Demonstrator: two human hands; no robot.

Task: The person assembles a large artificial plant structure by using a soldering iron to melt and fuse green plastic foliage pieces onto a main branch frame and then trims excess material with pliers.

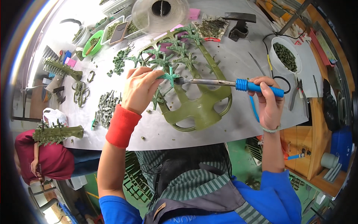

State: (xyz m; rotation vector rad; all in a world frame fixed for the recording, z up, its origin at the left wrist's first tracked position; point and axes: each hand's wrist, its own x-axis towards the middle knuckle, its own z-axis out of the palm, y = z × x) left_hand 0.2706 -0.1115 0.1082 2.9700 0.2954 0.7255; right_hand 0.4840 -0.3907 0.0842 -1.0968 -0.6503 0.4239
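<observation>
A little green branching piece (170, 76) is pinched by the fingers of the left hand (136, 89), over the olive frame (197, 112) on the worktop (158, 139), right by the tip of a blue-handled iron (218, 81). That one's gripped by the right hand (270, 100), fingers curled round. Green pellets are piled in the white bowl (283, 39); green bits are held in the bright green bowl (85, 50) and phone-topped clear tubs (120, 19).

Green floor (241, 156) down below, w/ a thin yellow stripe (93, 195) lower L. Big pale grey worktable (151, 130) hogs most of the view, edge kinda curved bc fisheye. Wooden cabinet (304, 136) w/ doors on the R, more brown wood (312, 15) up the rim there. V bright glare (61, 16) upper L, can't tell if window or lamp tbh.
</observation>
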